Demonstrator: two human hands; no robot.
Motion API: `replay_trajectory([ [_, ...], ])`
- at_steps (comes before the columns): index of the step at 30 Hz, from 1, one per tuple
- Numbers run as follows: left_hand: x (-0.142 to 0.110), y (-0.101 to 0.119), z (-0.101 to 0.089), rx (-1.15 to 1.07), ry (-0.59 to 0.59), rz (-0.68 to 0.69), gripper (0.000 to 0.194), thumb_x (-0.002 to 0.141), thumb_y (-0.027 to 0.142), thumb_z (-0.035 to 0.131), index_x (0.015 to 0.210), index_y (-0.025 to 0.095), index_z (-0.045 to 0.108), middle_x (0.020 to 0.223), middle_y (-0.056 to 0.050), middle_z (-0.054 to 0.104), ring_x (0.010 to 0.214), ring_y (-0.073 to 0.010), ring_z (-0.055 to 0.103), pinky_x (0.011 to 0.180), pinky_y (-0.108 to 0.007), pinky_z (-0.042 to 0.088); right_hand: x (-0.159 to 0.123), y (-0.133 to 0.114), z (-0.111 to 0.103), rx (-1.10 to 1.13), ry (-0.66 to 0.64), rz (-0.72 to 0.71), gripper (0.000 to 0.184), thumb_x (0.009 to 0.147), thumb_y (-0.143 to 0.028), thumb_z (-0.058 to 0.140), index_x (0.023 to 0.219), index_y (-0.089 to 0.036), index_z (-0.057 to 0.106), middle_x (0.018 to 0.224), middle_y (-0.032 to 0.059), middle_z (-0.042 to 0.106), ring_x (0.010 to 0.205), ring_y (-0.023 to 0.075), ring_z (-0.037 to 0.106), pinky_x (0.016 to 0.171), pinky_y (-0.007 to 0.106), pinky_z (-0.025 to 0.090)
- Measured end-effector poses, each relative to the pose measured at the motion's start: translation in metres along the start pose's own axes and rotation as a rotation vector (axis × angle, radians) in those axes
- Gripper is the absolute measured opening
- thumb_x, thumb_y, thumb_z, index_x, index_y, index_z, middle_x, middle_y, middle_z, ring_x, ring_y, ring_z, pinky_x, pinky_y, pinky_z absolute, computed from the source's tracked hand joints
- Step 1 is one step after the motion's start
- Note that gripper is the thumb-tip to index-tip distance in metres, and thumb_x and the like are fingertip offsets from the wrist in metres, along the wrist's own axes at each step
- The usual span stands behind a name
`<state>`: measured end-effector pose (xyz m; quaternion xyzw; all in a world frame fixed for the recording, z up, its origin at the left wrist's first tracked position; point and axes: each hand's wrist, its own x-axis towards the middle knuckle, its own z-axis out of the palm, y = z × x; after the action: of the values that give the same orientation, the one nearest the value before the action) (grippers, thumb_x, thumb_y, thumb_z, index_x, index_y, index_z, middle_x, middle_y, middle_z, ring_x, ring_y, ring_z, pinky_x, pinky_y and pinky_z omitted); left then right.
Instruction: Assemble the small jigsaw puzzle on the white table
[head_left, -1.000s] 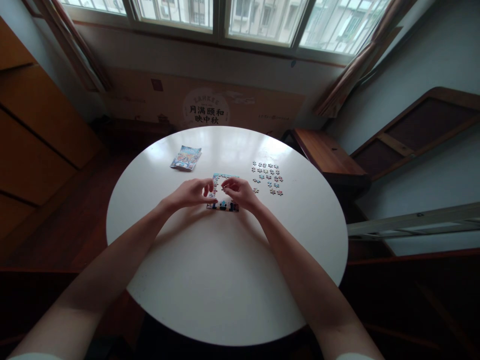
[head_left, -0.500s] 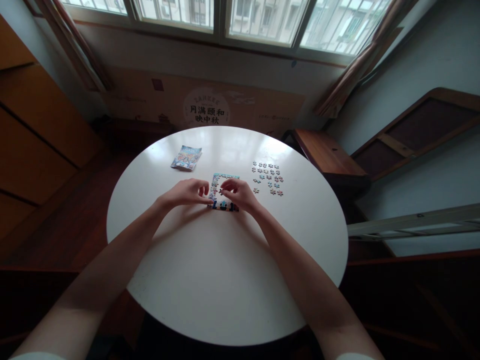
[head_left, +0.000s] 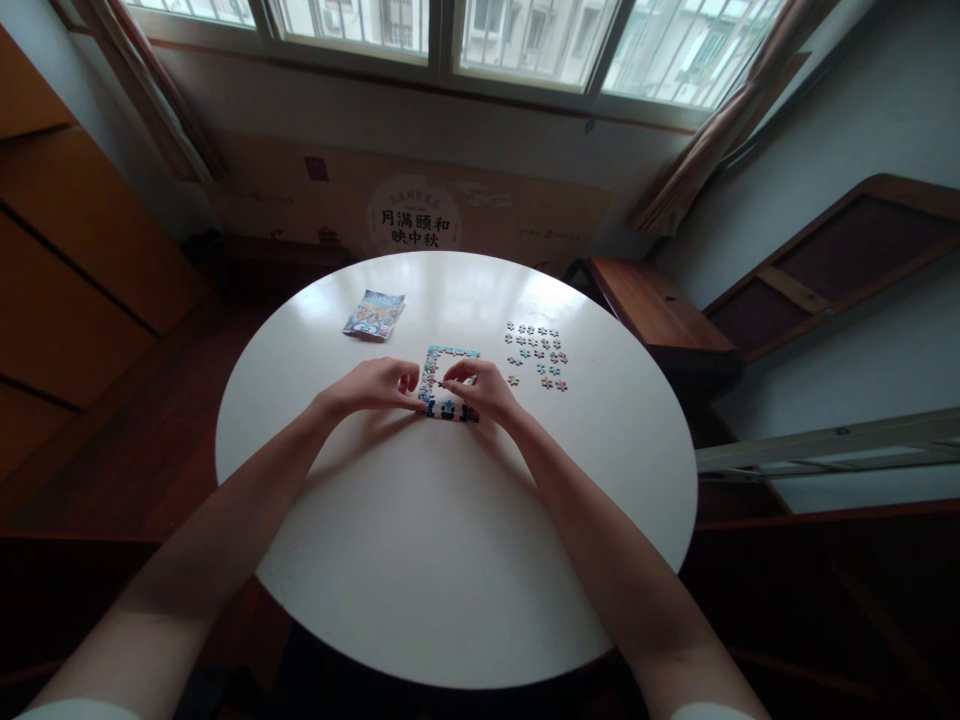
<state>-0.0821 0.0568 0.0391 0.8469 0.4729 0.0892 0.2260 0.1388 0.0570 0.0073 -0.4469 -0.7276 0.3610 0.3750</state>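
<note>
A partly assembled jigsaw puzzle (head_left: 448,411) lies flat on the white round table, its border joined around a bare middle. My right hand (head_left: 484,388) is over its right side, pinching a small puzzle piece (head_left: 442,384) between thumb and fingers above the bare middle. The fingers hide much of that piece and of the right border. Beside the left border is my left hand (head_left: 379,384), fingers curled but apart from the thumb, nothing visible between them. The left thumb tip is at the lower left border; whether it touches cannot be made out.
Several loose puzzle pieces (head_left: 533,342) are spread in rows to the right of the puzzle. A colourful printed packet (head_left: 375,315) rests at the back left of the table (head_left: 450,560). Beyond the right edge stands a wooden desk (head_left: 652,305).
My left hand has drawn slightly left, away from the puzzle's middle. The right hand, still holding the piece, has shifted slightly lower over the bare middle.
</note>
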Motion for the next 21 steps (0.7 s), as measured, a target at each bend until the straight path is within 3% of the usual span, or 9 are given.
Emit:
replay_trajectory([
  [5,0.0008,-0.0028,0.0015,-0.008,0.005,0.016,0.04,0.066,0.058,0.07,0.075,0.02,0.06,0.076,0.0,0.067,0.065,-0.0142,0.056,0.055,-0.023,0.03,0.0002,0.0018,-0.0008,-0.016,-0.013,-0.002,0.016,0.079,-0.018,0.062,0.089,-0.02,0.075,0.087,0.0038,0.075,0.078,0.0157,0.065,0.074,0.031,0.051],
  [21,0.002,-0.0056,0.0029,0.0,0.001,0.003,0.042,0.065,0.06,0.07,0.076,0.02,0.061,0.078,-0.001,0.067,0.065,-0.0146,0.056,0.055,-0.024,0.03,-0.002,-0.0026,-0.0004,-0.019,-0.038,0.05,0.013,0.076,-0.017,0.064,0.081,-0.016,0.076,0.078,0.0054,0.073,0.072,0.0163,0.066,0.071,0.029,0.051],
])
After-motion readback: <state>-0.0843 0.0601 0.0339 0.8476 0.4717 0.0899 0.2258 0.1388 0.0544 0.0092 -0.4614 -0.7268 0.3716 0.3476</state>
